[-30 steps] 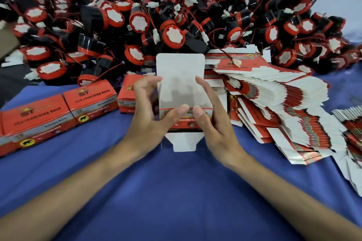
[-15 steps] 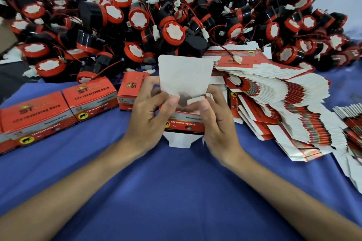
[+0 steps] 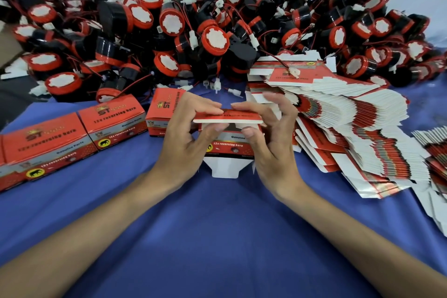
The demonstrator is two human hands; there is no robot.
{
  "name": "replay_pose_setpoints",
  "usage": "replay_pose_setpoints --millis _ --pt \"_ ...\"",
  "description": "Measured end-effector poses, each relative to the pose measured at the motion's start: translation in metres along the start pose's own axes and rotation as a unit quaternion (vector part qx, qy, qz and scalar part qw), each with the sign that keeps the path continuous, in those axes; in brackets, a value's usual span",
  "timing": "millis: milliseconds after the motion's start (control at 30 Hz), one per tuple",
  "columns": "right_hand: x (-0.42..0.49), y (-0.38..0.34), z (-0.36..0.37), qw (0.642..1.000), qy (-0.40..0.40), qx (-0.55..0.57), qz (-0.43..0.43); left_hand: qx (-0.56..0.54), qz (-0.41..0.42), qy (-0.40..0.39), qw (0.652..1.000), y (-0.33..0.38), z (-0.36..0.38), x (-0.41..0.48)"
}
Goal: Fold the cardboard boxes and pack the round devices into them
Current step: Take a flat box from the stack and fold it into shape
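While both hands hold it just above the blue-covered counter [image 3: 217, 237], the half-formed cardboard box [image 3: 229, 146] sits in the middle of the view, its red front panel reading "12v reversing horn" facing the person. The left hand [image 3: 183, 143] pinches the box's left end: its fingers lie flat across the red top flap [image 3: 227, 117] and its thumb is tucked under the flap's front edge. The right hand [image 3: 275, 152] pinches the right end the same way, with forefinger on top of the flap and thumb pressed beneath it, while its other fingers are curled and lifted clear. The flap lies nearly level over the box opening, with a dark gap showing under it. At the box's lower end a white bottom flap [image 3: 223, 168] hangs open towards the counter.

Just behind the hands, a large heap of round devices [image 3: 215, 38], black bodies with red rims and white faces, spreads across the back of the counter, with red and black wires and white plugs tangled through it. To the right, touching that heap, is a fanned stack of flat unfolded cartons [image 3: 350, 133], with a second smaller stack [image 3: 433, 147] at the far right edge. Three closed boxes [image 3: 113, 121] of the same red print stand in a row on the left, the nearest one just beside the left hand.
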State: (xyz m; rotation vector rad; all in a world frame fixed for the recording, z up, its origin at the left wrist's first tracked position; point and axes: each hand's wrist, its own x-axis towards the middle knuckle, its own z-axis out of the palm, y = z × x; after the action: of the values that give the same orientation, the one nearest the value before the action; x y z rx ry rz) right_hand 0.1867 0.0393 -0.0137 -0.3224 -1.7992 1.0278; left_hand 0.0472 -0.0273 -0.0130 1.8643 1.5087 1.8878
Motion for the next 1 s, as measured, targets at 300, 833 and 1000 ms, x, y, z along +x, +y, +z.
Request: replay_pose_setpoints --millis 300,833,1000 --pt "-0.002 -0.001 -0.002 0.999 -0.026 -0.032 0.029 -0.071 -0.043 -0.028 0.996 0.003 0.001 -0.001" --pt "-0.005 -0.006 -0.007 0.999 -0.031 -0.002 0.006 -0.158 -0.089 0.049 0.982 0.004 0.003 -0.001" --pt "-0.005 -0.005 -0.010 0.996 -0.055 -0.065 -0.010 -0.075 -0.022 0.024 0.997 0.007 0.002 -0.002"
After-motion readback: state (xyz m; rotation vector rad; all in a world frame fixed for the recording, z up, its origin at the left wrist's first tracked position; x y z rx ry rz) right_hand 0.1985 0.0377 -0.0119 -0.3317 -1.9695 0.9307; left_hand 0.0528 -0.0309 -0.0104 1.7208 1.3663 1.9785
